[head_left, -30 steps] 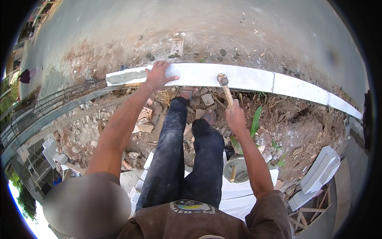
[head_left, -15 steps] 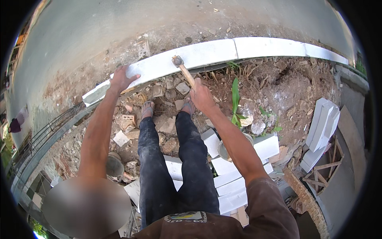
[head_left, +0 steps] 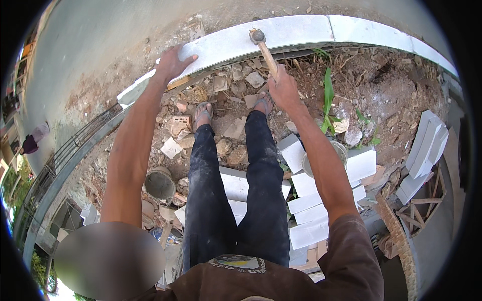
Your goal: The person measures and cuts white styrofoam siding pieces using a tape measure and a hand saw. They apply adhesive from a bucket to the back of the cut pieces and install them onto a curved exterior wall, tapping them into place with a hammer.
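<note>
A curved-looking row of white blocks (head_left: 296,31) runs across the upper part of the view. My left hand (head_left: 174,62) rests on the row near its left part, where one block meets a lower end piece (head_left: 134,91); its thumb is stretched out apart from the fingers. In my right hand (head_left: 284,89) is the wooden handle of a hammer (head_left: 268,57), with the fingers wrapped round it. The metal hammer head appears over the white block's upper face, to the right of my left hand. Whether the head touches the block I cannot tell.
Rubble and broken bricks (head_left: 181,124) lie around my sandalled feet. A grey bucket (head_left: 159,183) stands at left, another bucket (head_left: 341,150) partly behind my right forearm. Loose white blocks (head_left: 362,164) are at right, near a green plant (head_left: 328,95). Steel bars (head_left: 75,135) stretch along the left.
The whole scene has shifted up and to the right in the view. Both hands and the hammer keep about the same places along the block row.
</note>
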Available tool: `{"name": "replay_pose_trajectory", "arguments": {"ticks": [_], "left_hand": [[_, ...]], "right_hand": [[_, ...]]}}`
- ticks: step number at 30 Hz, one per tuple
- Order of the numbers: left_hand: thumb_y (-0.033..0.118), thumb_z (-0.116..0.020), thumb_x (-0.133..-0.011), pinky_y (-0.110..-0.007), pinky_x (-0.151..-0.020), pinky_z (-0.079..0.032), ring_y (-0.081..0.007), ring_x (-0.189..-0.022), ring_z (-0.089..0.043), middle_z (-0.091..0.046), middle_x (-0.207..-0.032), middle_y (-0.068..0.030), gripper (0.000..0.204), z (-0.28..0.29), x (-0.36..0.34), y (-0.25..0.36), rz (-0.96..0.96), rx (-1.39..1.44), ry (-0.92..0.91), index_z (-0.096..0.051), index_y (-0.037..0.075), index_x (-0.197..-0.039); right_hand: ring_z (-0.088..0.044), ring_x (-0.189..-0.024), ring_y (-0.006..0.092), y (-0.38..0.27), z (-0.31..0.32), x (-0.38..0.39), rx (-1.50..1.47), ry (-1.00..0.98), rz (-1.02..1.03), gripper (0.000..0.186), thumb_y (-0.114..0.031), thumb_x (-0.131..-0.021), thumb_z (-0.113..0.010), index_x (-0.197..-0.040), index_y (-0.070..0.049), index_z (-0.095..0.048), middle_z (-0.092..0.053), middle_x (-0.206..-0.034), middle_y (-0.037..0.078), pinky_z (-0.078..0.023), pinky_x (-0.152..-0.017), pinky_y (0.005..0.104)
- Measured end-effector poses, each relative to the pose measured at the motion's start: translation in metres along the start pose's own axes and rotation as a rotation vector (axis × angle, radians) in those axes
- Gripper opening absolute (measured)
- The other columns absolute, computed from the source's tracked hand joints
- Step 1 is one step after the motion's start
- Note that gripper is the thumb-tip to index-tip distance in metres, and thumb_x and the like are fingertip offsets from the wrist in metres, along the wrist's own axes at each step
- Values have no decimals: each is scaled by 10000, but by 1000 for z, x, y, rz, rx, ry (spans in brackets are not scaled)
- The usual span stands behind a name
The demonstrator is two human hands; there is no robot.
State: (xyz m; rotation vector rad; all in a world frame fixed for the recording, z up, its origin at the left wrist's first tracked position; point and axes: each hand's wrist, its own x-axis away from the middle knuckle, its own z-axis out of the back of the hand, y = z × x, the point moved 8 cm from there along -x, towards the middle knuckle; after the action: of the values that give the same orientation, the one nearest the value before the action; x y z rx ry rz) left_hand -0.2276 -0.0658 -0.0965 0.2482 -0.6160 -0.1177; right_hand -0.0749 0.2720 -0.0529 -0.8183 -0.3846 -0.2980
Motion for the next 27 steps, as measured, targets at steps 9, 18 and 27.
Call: {"name": "replay_pose_trajectory", "arguments": {"ticks": [9, 18, 27], "left_hand": [[651, -780, -808, -464, -1047, -505, -363, -1190, -671, -687, -1267, -270, 919, 17, 0, -34, 100, 118, -40, -589, -7, -1421], [639, -785, -797, -467, -932, -552, -381, -1036, -724, -744, -1100, -249, 792, 20, 10, -35, 111, 125, 36, -704, 18, -1282], [605, -789, -817, -461, -910, -553, -371, -1003, -734, -746, -1066, -260, 755, 18, 10, -32, 90, 119, 100, -715, -19, -1234]], "right_hand": [[-652, -892, 540, 1, 2, 0, -4, 57, 21, 266, -160, -936, -634, -1060, 48, -524, -676, -892, 319, -500, -791, 597], [-655, -709, 446, -77, 24, 18, -340, 249, 126, 345, -318, -1030, -616, -988, 19, -553, -641, -758, 218, -503, -641, 496], [-661, -666, 447, -25, 4, 1, -238, 166, -9, 336, -299, -1022, -612, -985, 31, -560, -639, -716, 246, -496, -617, 510]]}}
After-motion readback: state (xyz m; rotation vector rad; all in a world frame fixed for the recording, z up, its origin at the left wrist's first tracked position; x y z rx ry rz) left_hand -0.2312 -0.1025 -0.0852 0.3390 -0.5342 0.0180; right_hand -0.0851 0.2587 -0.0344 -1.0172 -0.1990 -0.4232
